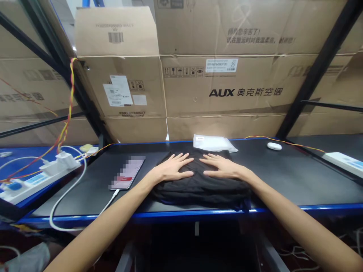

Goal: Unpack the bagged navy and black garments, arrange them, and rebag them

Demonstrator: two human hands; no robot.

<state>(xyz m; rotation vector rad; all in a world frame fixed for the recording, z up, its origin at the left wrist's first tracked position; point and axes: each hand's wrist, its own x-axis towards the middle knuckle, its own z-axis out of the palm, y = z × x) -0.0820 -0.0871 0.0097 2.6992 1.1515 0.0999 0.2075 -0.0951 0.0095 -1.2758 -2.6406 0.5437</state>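
A bundle of black cloth (198,192) lies folded near the front edge of the dark table, its lower layers bulging toward me. My left hand (174,168) rests flat on its left half with the fingers spread. On the right half, my right hand (221,166) also lies palm down, fingers stretched out. The two thumbs point toward each other with a gap of cloth between them. Just behind the bundle sits a flat, clear-white plastic packet (214,143) with a small label.
A phone (129,175) with a white charging cable (82,177) lies left of the cloth. At far left is a power strip (42,177) with plugs; another power strip (346,162) is at far right. A small white case (274,146) lies back right. Cardboard (227,102) walls the back.
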